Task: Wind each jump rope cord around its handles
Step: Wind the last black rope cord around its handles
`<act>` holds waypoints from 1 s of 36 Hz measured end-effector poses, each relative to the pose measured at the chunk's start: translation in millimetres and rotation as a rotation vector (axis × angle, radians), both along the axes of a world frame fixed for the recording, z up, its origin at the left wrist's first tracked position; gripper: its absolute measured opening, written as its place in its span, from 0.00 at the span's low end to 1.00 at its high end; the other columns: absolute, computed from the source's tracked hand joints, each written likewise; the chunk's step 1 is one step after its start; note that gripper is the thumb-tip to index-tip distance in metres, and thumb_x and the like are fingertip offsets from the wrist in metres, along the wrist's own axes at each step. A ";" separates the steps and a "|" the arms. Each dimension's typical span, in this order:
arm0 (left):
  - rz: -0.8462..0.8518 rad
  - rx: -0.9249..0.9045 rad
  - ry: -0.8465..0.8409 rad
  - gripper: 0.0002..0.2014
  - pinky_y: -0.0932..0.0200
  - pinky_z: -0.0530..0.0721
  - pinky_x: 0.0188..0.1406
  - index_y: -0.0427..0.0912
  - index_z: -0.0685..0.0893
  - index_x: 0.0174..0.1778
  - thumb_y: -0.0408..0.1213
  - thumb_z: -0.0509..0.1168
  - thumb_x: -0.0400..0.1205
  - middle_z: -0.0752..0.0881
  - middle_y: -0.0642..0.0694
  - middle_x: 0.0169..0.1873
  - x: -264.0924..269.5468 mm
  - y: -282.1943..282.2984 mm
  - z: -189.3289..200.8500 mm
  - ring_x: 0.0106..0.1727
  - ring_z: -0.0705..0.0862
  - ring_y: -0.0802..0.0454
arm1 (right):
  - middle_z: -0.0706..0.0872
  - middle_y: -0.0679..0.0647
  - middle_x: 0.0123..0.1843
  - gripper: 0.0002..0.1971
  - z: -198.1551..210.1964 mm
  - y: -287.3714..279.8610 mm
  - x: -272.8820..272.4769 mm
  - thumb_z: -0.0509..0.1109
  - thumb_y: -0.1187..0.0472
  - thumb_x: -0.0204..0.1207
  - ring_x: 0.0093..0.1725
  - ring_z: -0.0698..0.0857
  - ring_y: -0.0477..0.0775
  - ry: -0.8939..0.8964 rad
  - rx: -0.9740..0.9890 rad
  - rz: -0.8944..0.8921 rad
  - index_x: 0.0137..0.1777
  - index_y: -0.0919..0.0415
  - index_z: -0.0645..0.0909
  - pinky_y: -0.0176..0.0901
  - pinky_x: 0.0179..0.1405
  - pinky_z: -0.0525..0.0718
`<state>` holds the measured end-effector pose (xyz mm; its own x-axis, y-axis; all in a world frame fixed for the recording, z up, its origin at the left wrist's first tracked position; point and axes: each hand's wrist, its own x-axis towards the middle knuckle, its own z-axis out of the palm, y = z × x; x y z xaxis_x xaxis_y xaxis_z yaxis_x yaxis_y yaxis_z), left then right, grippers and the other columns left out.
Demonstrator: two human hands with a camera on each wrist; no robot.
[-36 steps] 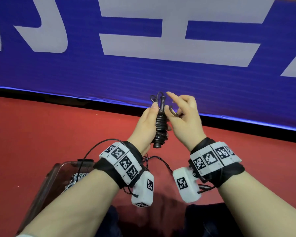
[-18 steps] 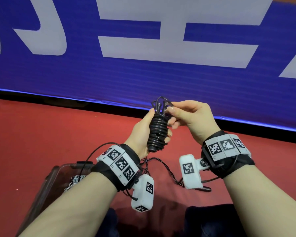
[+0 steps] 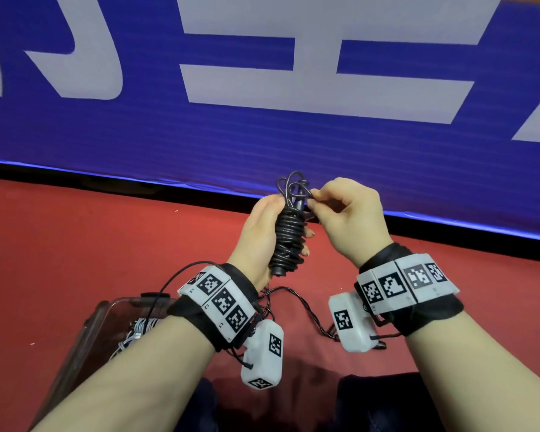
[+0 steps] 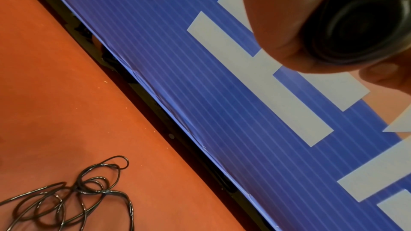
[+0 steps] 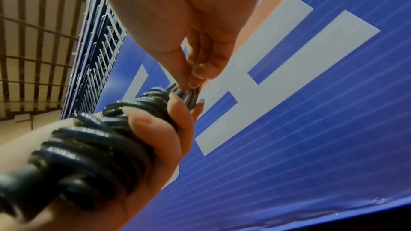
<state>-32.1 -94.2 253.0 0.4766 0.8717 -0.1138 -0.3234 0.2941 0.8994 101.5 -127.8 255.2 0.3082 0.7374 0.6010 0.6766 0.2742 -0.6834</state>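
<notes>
At the centre of the head view, the left hand (image 3: 260, 241) is wrapped around a bundle of black jump rope handles (image 3: 289, 241) with glossy black cord wound round them in many turns, holding it nearly upright with its butt end pointing down towards the wrist. The right hand (image 3: 351, 218), just right of it, has its thumb and fingertips (image 5: 198, 75) pinched on the small loops of black cord (image 3: 293, 188) sticking out at the top of the bundle; the other fingers are curled in.

In the left wrist view, the round black end of a handle (image 4: 364, 24) fills the upper right corner, and a second, loose black cord (image 4: 73, 194) lies tangled on the red floor (image 4: 55, 76) at the lower left.

Behind the hands, across the upper part of the head view, stands a blue ribbed banner with large white lettering (image 3: 262, 129). At the lower left, partly hidden by the left forearm, a clear plastic bin (image 3: 91, 332) holds whitish cords.
</notes>
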 end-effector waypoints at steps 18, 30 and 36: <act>0.101 0.114 0.095 0.14 0.43 0.89 0.33 0.47 0.83 0.66 0.34 0.61 0.86 0.89 0.44 0.36 -0.5 -0.1 -3.0 0.33 0.88 0.47 | 0.63 0.50 0.30 0.11 4.0 -2.9 -15.9 0.56 0.68 0.71 0.25 0.62 0.54 -0.444 -0.016 -0.024 0.30 0.55 0.62 0.34 0.21 0.55; 0.101 0.182 0.270 0.04 0.26 0.86 0.33 0.45 0.74 0.51 0.40 0.56 0.89 0.86 0.32 0.43 -0.9 1.1 -4.9 0.40 0.88 0.29 | 0.79 0.59 0.35 0.08 -2.2 -0.9 -2.7 0.63 0.75 0.73 0.33 0.80 0.62 -0.403 -0.139 0.146 0.38 0.70 0.83 0.56 0.31 0.83; 0.089 0.079 0.243 0.04 0.26 0.86 0.41 0.42 0.69 0.50 0.37 0.58 0.87 0.89 0.41 0.29 -2.3 1.3 -2.1 0.36 0.89 0.32 | 0.82 0.58 0.43 0.13 -4.2 -3.2 -1.9 0.64 0.76 0.77 0.40 0.84 0.57 -0.328 -0.164 0.199 0.53 0.66 0.89 0.39 0.39 0.83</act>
<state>-34.3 -92.8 250.9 0.3644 0.9199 -0.1450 -0.1170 0.1998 0.9728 99.6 -131.0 250.9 -0.0378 0.8574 0.5133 0.8104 0.3268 -0.4862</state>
